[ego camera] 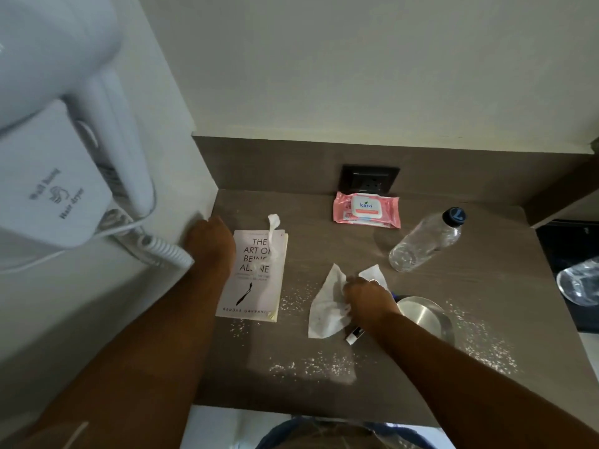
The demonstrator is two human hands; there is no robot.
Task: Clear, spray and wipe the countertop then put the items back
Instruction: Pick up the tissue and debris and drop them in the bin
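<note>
A brown countertop (405, 361) is dusted with white crumbs (311, 366). My right hand (368, 298) grips a white wipe (325, 307) in the middle of the counter, over a small dark tube (353, 335). My left hand (210, 238) rests at the left edge of a pale book (251, 286), fingers curled; whether it grips the book is unclear. A twisted white tissue (273, 236) lies across the book's top. A pink wipes pack (366, 210) sits at the back. A clear bottle (424, 244) with a dark cap lies on its side.
A steel round dish (424, 315) sits by my right wrist. A wall-mounted white hair dryer (64, 150) with a coiled cord (165, 251) hangs at the left. A dark socket plate (369, 178) is on the backsplash. A glass object (580, 283) lies on the dark surface at right.
</note>
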